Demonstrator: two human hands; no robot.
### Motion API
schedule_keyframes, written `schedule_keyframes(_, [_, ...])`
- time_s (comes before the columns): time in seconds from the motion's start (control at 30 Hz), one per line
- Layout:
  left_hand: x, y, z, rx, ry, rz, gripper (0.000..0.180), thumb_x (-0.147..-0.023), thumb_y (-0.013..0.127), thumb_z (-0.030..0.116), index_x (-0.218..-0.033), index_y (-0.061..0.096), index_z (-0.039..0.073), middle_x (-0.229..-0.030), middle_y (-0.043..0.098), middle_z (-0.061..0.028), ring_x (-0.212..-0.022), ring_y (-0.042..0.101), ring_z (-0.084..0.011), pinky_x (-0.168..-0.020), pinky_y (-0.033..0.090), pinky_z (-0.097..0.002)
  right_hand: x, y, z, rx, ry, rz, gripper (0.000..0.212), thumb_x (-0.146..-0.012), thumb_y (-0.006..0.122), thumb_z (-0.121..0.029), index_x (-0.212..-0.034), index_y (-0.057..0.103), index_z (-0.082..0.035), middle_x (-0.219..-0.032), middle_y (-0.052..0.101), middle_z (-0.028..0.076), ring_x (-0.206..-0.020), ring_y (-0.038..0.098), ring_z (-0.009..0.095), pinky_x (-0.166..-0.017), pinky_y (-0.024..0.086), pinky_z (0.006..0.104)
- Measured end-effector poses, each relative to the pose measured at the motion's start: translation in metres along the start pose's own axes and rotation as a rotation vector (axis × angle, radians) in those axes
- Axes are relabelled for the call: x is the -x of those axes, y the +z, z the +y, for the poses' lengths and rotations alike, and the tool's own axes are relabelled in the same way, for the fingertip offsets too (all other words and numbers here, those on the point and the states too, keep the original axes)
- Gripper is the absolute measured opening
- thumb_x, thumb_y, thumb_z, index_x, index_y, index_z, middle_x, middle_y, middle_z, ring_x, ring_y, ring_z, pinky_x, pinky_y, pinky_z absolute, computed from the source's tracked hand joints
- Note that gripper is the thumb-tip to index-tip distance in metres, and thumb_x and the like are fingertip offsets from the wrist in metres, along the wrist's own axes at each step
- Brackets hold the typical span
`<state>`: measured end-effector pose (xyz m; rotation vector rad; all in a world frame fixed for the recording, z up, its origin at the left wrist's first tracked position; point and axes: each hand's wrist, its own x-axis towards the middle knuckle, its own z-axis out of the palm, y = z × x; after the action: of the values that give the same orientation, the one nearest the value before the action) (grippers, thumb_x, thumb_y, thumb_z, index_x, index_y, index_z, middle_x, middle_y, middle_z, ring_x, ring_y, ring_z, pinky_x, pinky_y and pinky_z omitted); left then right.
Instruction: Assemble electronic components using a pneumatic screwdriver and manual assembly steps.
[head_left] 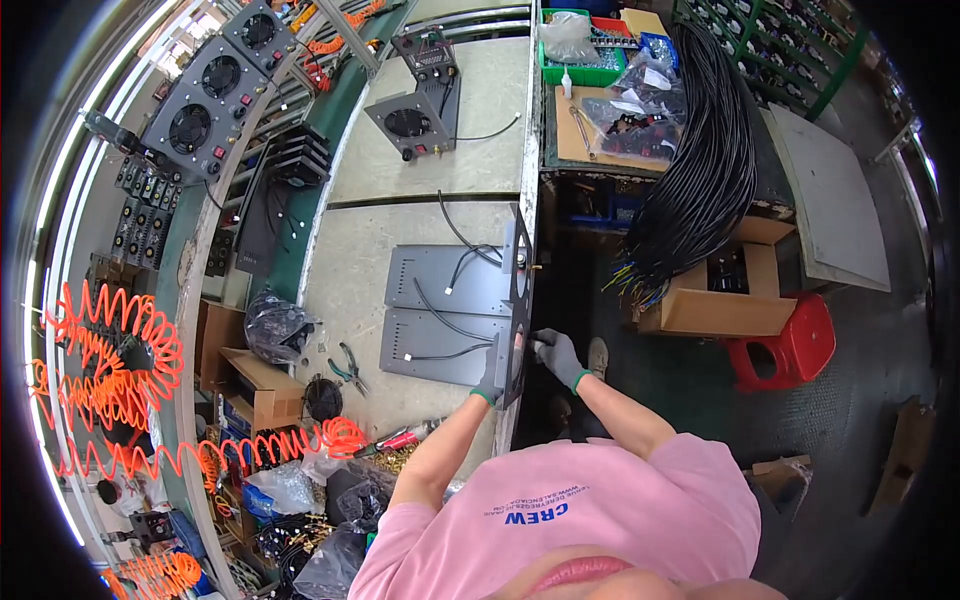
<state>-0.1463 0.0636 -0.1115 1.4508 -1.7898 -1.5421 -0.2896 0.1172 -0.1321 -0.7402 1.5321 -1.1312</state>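
Note:
Two grey sheet-metal casings (445, 345) lie side by side on the workbench, their upright front panels along its right edge. Black cables (450, 326) with white connectors rest on their base plates. My left hand (489, 380), in a grey glove with a green cuff, grips the nearer casing just inside its front panel; part of the fingers is hidden. On the outer side of that panel is my right hand (561, 360), gloved the same way. Its fingers are curled together close to the panel, and whatever they hold is too small to make out.
Pliers (349, 371) and a red-handled tool (400, 438) lie left of the casings. A fan unit (410, 124) stands farther up the bench. Orange coiled hoses (110, 370) hang at left. At right are a black cable bundle (705, 160), a cardboard box (725, 305) and a red stool (790, 345).

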Motion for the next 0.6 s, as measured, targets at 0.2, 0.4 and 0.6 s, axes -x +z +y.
schedule_keyframes(0.2, [0.015,0.003,0.036,-0.065,-0.017,-0.154,0.054,-0.082,0.063,0.018,-0.127,0.041,0.000,-0.102,0.053,-0.0082,-0.093,0.050,-0.0158,-0.080,0.044,-0.0320,-0.005,-0.011,0.025,-0.128,0.037,0.032,0.020,-0.084,0.063,-0.006,-0.102,0.063,0.004,-0.088,0.066,0.011,-0.076,0.061,0.016,-0.066,0.050,0.0282])
schedule_keyframes(0.4, [0.009,0.036,-0.003,-0.116,0.135,-0.020,0.038,-0.076,0.061,0.015,-0.109,0.052,0.000,-0.096,0.056,-0.0151,-0.089,0.055,-0.0270,-0.075,0.046,-0.0398,0.009,-0.021,0.007,0.095,-0.077,0.128,0.023,-0.086,0.062,-0.010,-0.104,0.062,0.004,-0.090,0.067,0.012,-0.084,0.063,0.019,-0.074,0.050,0.0296])
schedule_keyframes(0.6, [-0.005,0.044,-0.019,-0.246,0.204,0.054,0.024,-0.077,0.060,0.011,-0.099,0.059,0.001,-0.081,0.058,-0.0090,-0.077,0.055,-0.0169,-0.065,0.047,-0.0351,0.013,-0.019,0.010,0.398,-0.223,0.209,0.019,-0.086,0.059,-0.017,-0.098,0.064,-0.002,-0.091,0.064,0.022,-0.089,0.062,0.038,-0.074,0.051,0.0406])
